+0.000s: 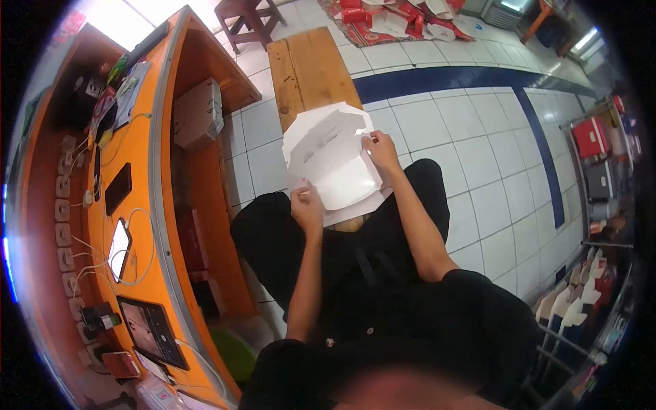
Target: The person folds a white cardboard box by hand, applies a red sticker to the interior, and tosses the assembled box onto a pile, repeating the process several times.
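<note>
A white cardboard box (342, 181), partly folded with its panels raised, rests on the wooden bench between my knees. Small grey print shows on its far panel. My left hand (307, 207) has its fingers closed on the box's near left edge. At the right side, my right hand (383, 150) pinches a flap close to a notched corner. Both hands hide parts of the edges they hold.
An orange counter (158, 198) runs along my left, with a tablet (152, 331), a phone (119, 249), a dark phone (118, 188) and cables. The wooden bench (311, 65) extends ahead, near a dark stool (247, 22). Red and white cartons (393, 20) lie on a mat; a rack (588, 184) stands right.
</note>
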`<state>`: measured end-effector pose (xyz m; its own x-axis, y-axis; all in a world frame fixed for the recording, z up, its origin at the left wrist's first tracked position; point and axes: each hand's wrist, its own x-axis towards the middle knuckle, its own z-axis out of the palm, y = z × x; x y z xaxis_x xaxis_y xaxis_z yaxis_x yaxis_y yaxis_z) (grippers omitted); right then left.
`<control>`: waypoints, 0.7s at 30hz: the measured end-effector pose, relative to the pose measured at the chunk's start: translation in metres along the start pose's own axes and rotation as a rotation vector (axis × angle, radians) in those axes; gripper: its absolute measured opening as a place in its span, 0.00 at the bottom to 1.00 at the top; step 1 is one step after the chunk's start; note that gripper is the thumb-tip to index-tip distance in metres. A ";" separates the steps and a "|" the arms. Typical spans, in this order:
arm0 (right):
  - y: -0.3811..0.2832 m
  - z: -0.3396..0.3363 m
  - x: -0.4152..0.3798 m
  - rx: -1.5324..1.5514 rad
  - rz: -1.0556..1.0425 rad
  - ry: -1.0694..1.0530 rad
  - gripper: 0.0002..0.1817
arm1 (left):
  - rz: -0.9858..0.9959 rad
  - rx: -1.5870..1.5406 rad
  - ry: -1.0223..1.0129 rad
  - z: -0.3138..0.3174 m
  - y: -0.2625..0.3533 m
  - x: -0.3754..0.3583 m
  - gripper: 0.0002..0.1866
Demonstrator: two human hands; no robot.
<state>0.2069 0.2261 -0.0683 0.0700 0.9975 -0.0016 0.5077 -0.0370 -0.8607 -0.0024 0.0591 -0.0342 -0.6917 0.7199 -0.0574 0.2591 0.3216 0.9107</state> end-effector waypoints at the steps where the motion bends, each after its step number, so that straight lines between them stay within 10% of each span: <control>1: 0.000 0.002 0.001 -0.022 -0.018 -0.003 0.22 | 0.156 0.071 0.071 -0.003 0.001 0.000 0.10; 4: -0.008 0.001 -0.010 0.042 -0.017 0.013 0.18 | 0.952 0.273 0.047 -0.008 0.043 -0.007 0.10; 8: -0.027 -0.013 -0.041 0.089 0.032 -0.046 0.14 | 0.318 0.345 -0.420 0.036 0.072 -0.024 0.22; 21: -0.047 -0.005 -0.078 0.071 0.128 -0.180 0.13 | -0.083 -0.043 -0.507 0.064 0.039 -0.003 0.18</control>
<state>0.1823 0.1497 -0.0250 -0.0279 0.9798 -0.1980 0.4427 -0.1655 -0.8813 0.0531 0.1090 -0.0245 -0.2920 0.9041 -0.3121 0.1820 0.3729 0.9099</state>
